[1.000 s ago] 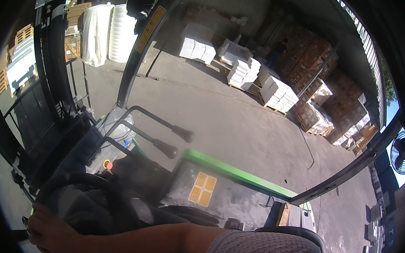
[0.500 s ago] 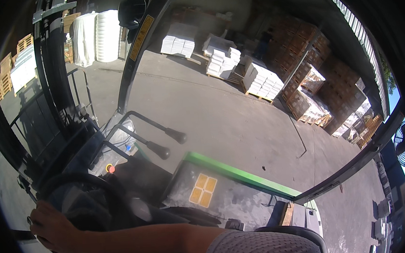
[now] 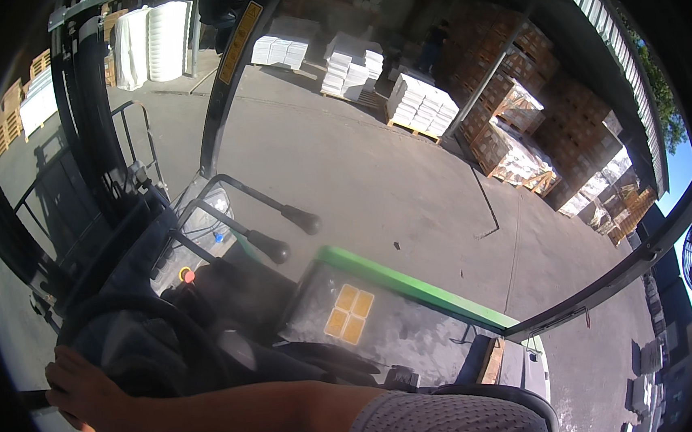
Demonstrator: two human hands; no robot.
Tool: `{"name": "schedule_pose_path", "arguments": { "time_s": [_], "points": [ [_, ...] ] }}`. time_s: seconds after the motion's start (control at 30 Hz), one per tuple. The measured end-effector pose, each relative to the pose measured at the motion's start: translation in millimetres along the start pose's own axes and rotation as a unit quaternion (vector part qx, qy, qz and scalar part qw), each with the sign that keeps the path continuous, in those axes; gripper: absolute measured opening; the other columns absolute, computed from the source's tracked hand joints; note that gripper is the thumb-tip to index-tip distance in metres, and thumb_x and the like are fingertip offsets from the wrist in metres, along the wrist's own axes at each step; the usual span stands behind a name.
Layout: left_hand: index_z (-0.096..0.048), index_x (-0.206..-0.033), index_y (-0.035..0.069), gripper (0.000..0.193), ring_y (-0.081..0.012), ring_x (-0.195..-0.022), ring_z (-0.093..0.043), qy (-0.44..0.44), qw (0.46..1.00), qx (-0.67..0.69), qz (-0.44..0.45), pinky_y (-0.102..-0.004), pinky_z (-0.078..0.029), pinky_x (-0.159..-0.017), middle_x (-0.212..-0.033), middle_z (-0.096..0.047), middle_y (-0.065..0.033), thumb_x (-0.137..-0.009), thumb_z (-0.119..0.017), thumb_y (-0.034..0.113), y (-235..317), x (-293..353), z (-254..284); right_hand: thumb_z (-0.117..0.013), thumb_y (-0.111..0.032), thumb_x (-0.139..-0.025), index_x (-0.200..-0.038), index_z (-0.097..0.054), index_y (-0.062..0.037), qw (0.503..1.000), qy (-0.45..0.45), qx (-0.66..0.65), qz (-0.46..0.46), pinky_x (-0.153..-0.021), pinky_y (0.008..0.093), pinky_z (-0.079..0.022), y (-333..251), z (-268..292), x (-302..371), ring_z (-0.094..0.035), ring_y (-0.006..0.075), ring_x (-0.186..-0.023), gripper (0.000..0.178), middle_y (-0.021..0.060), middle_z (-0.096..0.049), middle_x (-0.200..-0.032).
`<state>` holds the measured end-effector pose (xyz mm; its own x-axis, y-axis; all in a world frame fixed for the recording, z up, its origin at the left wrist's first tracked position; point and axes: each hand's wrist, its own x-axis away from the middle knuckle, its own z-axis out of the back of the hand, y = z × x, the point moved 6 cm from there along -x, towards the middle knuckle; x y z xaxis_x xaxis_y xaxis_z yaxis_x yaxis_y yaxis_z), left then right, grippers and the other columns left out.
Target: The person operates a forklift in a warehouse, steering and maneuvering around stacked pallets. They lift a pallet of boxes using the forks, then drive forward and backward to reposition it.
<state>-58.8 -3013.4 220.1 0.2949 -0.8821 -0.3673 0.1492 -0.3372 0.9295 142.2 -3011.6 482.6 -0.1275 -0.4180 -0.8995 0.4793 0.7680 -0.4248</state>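
Just moved: white stacks (image 3: 421, 103) and brown boxes (image 3: 512, 158) outside, both further up and left past the cab than half a second back.
Right hand (image 3: 92, 398): pretty much parked in the same spot, curled over the near-left rim of the wheel. Looks like a closed grip, though can't make out the fingertips on the far side.
Left hand: out of view, so can't say.
Steering wheel (image 3: 129, 304): lower left, dark, right under that hand, partly lost in shadow.
What it means: cab bits nearly steady, yard sliding by, so probably rolling or swinging round rather than just a head turn. Reads like steering in progress, with no big change of grip.
Red button (image 3: 189, 278): just beyond the wheel, yellow ring round it, untouched.
Levers (image 3: 267, 245): two dark knobs further up and right, well apart from the hand, nothing on them.
Side cover (image 3: 428, 331): grey and dusty, yellow four-part sticker (image 3: 350, 313) on it, green edge (image 3: 417, 287) along the far side.
Mast (image 3: 85, 98): dark uprights at upper left, partly blocking the view out.
Further out: sunlit floor (image 3: 342, 167), then those pallets over by the shade, plus tall white rolls (image 3: 168, 41) near the mast.
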Motion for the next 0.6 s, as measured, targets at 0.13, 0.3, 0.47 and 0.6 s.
{"name": "schedule_pose_path", "arguments": {
  "time_s": [0.13, 0.3, 0.47, 0.6],
  "points": [
    [-0.057, -0.139, -0.007, 0.058, -0.0295, -0.103, -0.069, 0.0, 1.0, -0.015, -0.022, -0.0382, -0.056, -0.09, -0.118, -0.069, -0.0203, -0.107, -0.045, 0.04, 37, 138, 53, -0.08, -0.007, -0.064, -0.078, -0.066, -0.0014, 1.0, 0.013, 0.012, 0.008, -0.096, 0.0367, -0.045, -111, 83, 69, -0.051, 0.0304, -0.099, 0.021, 0.0117, -0.049, -0.095],
    [-0.057, -0.139, -0.007, 0.058, -0.0292, -0.103, -0.069, -0.001, 0.997, -0.037, -0.063, -0.0384, -0.056, -0.089, -0.117, -0.07, -0.0198, -0.107, -0.046, 0.04, 91, 290, 111, -0.079, -0.006, -0.064, -0.076, -0.064, -0.0019, 1.0, -0.01, 0.007, -0.02, -0.089, 0.0371, -0.046, -241, 185, 131, -0.051, 0.0295, -0.096, 0.019, 0.0115, -0.05, -0.095],
    [-0.058, -0.138, -0.006, 0.057, -0.0288, -0.103, -0.069, -0.012, 0.986, -0.055, -0.159, -0.0385, -0.056, -0.089, -0.116, -0.07, -0.0194, -0.107, -0.047, 0.04, 173, 432, 147, -0.077, -0.005, -0.064, -0.074, -0.062, -0.0021, 1.0, 0.005, -0.021, -0.02, -0.085, 0.0379, -0.047, -367, 286, 173, -0.052, 0.0294, -0.093, 0.018, 0.0122, -0.051, -0.094],
    [-0.058, -0.138, -0.005, 0.055, -0.0303, -0.107, -0.067, -0.002, 0.994, -0.064, -0.087, -0.0401, -0.054, -0.091, -0.119, -0.069, -0.0193, -0.107, -0.048, 0.039, 220, 546, 172, -0.074, -0.002, -0.064, -0.082, -0.064, -0.0001, 0.999, -0.027, -0.036, 0.002, -0.084, 0.0424, -0.048, -461, 354, 244, -0.053, 0.0343, -0.097, 0.021, 0.0146, -0.054, -0.097]
  ]
}}
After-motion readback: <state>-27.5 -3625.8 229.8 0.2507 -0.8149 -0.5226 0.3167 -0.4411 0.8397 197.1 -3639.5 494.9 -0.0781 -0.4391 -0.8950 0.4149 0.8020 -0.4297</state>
